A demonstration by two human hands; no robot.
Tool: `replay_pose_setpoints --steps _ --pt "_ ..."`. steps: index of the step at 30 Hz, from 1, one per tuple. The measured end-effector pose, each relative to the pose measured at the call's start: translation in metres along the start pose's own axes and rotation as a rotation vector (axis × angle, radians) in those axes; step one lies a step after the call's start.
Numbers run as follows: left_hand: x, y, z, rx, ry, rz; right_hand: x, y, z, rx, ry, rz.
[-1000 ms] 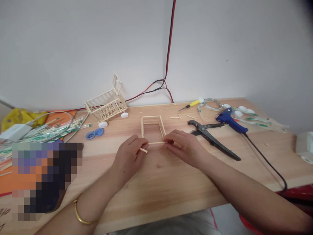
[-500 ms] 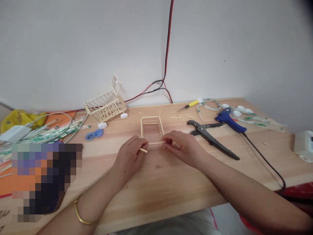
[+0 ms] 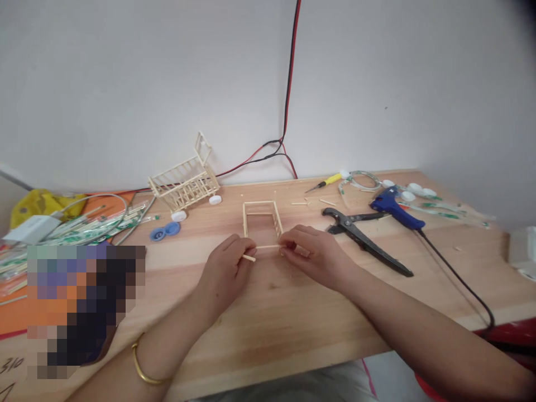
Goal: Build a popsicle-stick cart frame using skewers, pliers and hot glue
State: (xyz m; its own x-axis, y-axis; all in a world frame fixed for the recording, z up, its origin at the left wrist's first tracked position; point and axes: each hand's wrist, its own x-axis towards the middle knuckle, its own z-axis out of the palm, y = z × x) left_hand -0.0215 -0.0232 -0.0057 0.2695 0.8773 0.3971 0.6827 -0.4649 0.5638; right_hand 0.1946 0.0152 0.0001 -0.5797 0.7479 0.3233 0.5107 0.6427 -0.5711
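Note:
A small open frame of thin wooden sticks (image 3: 262, 220) stands on the wooden table (image 3: 268, 312) in front of me. My left hand (image 3: 226, 271) is closed at the frame's near left corner, pinching the near bar, and a short loose stick (image 3: 249, 258) pokes out from between its fingers. My right hand (image 3: 312, 254) is closed too, pinching the near right corner of the frame. Both hands rest on the table.
A finished stick cart (image 3: 184, 183) with white cap wheels stands at the back left, near blue caps (image 3: 165, 230). Black cutters (image 3: 364, 240), a blue glue gun (image 3: 396, 207) with its cord, and a yellow screwdriver (image 3: 324, 181) lie right. Stick packets (image 3: 79, 226) clutter the left.
The hands and the frame have kept their places; only the view has shifted slightly.

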Motion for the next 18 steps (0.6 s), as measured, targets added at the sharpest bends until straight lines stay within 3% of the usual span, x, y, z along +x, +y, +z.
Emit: replay_pose_setpoints --steps 18 --pt "-0.0005 -0.0002 0.0008 0.001 -0.009 -0.013 -0.0003 0.0004 -0.0007 -0.002 0.021 -0.007"
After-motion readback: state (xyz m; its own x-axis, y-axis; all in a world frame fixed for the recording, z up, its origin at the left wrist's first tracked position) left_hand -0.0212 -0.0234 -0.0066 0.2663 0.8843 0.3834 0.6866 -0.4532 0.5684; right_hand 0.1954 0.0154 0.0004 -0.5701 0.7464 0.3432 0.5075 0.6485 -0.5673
